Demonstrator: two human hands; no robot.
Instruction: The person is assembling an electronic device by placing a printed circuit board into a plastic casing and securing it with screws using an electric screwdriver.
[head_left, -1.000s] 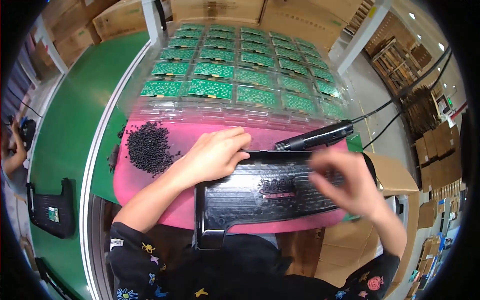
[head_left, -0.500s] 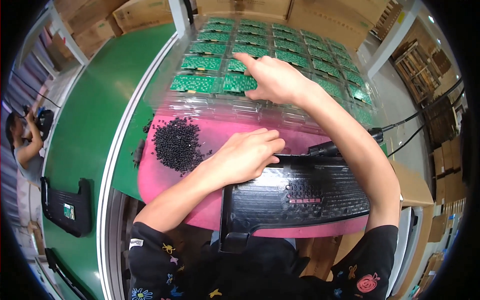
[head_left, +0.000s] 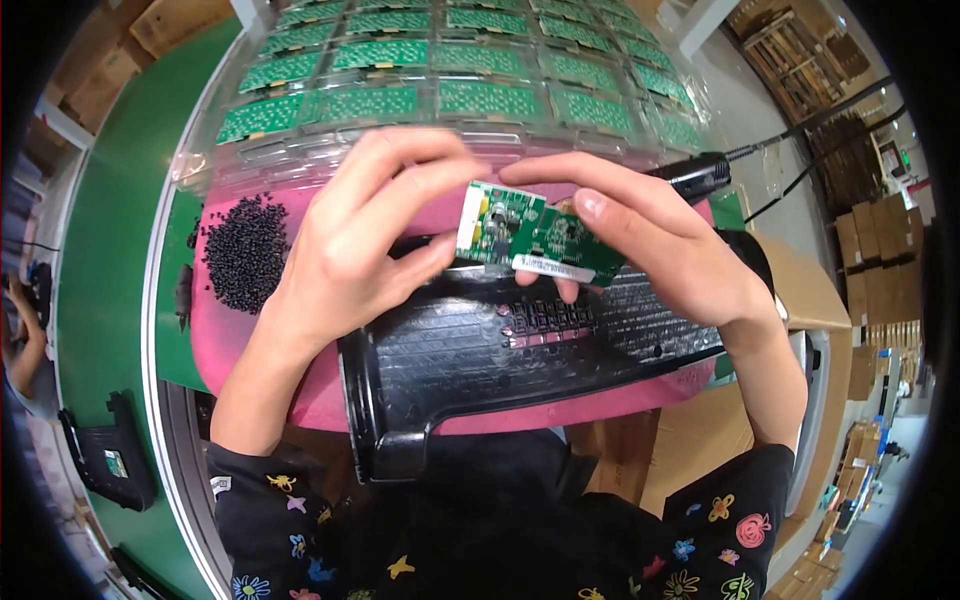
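My right hand (head_left: pixel 670 245) holds a green circuit board (head_left: pixel 540 232) by its right end, thumb on top and fingertips showing below. The board is tilted, its component side up, with a white connector at its left end and a white label along the near edge. My left hand (head_left: pixel 365 225) is at the board's left end, thumb and fingers apart, slightly blurred; whether the thumb touches the board is hard to see. Below both hands a black plastic housing (head_left: pixel 450 365) lies on the pink mat (head_left: pixel 320 385), with a small slotted grid in its middle.
Behind the mat, clear trays (head_left: pixel 480 135) carry rows of green boards. Small black screws (head_left: pixel 245 255) are heaped at the left, near a dark screwdriver-like tool (head_left: pixel 184 295). A corded black driver (head_left: pixel 695 177) lies right. Another housing (head_left: pixel 110 455) rests on the green bench, where a person (head_left: pixel 30 340) sits.
My right hand has come back from the trays with a circuit board, over the housing. My left hand has lifted off the housing's edge towards the board. The view has shifted.
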